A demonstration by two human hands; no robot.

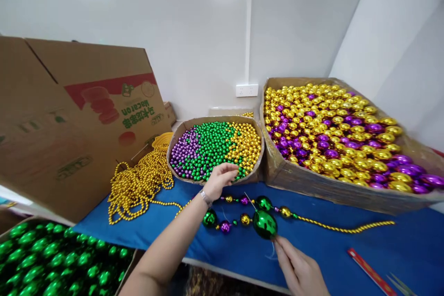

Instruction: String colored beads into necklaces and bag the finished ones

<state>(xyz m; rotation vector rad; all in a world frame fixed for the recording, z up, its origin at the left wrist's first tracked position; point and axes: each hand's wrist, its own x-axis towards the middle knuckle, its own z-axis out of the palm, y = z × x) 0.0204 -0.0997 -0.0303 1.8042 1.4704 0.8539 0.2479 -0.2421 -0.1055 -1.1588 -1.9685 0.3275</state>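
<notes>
My left hand point(220, 178) reaches into a cardboard tray point(180, 132) of small purple, green and gold beads, fingers curled down among the green ones at its near edge. My right hand point(299, 268) pinches a thin thread just below a large green bead point(265, 224). That bead sits on a partly strung necklace point(243, 218) of green, gold and purple beads lying on the blue table cover point(364, 249). A thin needle point(250, 201) sticks up beside it. A gold bead chain point(343, 229) trails to the right.
A big box point(312, 185) of large gold and purple beads stands at the right. A heap of gold bead strands point(138, 182) lies left of the tray. A box of green beads point(52, 259) is at lower left, cardboard flaps point(69, 115) behind it. A red ruler point(371, 272) and scissors point(398, 284) lie at lower right.
</notes>
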